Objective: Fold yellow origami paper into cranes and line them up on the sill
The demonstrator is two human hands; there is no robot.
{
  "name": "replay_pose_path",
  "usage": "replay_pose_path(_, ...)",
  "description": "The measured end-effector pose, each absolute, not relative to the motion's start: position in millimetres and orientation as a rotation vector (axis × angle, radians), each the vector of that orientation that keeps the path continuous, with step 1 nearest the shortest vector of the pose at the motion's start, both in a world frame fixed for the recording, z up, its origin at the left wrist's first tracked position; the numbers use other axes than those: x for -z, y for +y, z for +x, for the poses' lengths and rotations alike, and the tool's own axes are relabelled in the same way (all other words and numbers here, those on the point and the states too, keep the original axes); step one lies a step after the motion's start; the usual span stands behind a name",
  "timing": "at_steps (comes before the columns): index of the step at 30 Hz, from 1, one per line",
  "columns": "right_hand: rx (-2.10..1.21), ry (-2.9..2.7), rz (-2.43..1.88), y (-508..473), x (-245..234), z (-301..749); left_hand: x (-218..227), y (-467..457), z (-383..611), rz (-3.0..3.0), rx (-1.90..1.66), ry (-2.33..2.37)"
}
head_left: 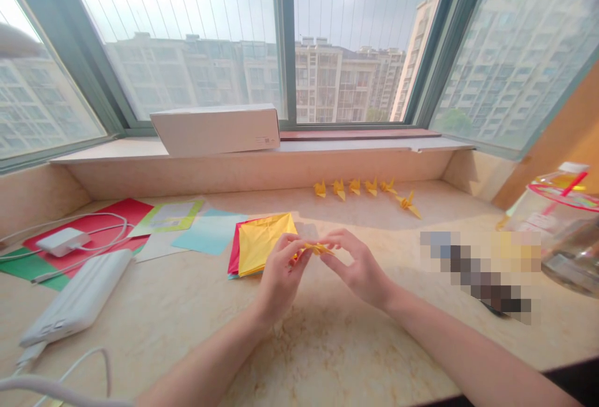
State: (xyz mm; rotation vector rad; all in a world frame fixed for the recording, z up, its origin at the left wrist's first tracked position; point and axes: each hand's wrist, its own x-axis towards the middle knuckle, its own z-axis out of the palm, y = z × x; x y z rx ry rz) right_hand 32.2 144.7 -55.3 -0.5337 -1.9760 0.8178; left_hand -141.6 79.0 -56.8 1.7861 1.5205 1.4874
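Note:
My left hand (279, 273) and my right hand (356, 264) meet above the marble counter, both pinching a small folded piece of yellow paper (317, 248) between their fingertips. Just behind my left hand lies a stack of coloured paper squares (262, 243) with a creased yellow sheet on top and red beneath. Several finished yellow paper cranes (355, 187) stand in a row near the back ledge, and one more yellow crane (409, 203) sits slightly apart to the right.
A white power bank (78, 298) with cables and a white charger (63, 240) lie at the left on red and green sheets. Light blue paper (208, 232) lies mid-left. A white box (216, 129) rests on the windowsill. A clear plastic jar (559, 220) stands at the right.

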Motion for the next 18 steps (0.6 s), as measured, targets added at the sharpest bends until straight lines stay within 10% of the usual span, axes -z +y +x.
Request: replay_pose_path(18, -0.760, -2.046, -0.391, 144.0, 51.3, 39.7, 57.8, 74.0, -137.7, 1.793, -1.457, 1.541)
